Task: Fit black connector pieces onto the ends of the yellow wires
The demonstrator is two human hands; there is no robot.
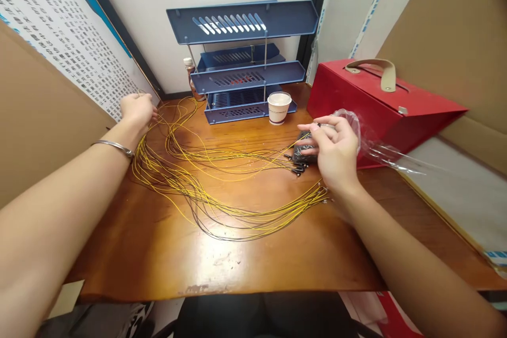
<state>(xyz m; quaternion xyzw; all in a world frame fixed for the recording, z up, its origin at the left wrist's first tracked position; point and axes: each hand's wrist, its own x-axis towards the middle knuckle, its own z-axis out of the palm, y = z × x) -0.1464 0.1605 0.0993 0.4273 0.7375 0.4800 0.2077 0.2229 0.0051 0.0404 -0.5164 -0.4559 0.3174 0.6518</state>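
Note:
My left hand (pixel 138 111) is at the far left of the table, its fingers curled round thin wires at the bend of the bundle. Long yellow and black wires (pixel 214 203) spread from there to the right in two loose strands. The lower strand ends in small metal tips near my right wrist; the upper one runs to small black connectors (pixel 300 169). My right hand (pixel 336 150) pinches a yellow wire's end between thumb and forefinger, the other fingers loosely bent. Just behind those fingers lies a clear plastic bag (pixel 350 119) with black parts (pixel 304 149), partly hidden by the hand.
A blue tiered rack (pixel 245 76) stands at the back, with a paper cup (pixel 278 110) before it and a brown bottle (pixel 189 71) at its left. The red box (pixel 356 87) with a beige handle sits at right. Cardboard panels flank the wooden table (pixel 158 253).

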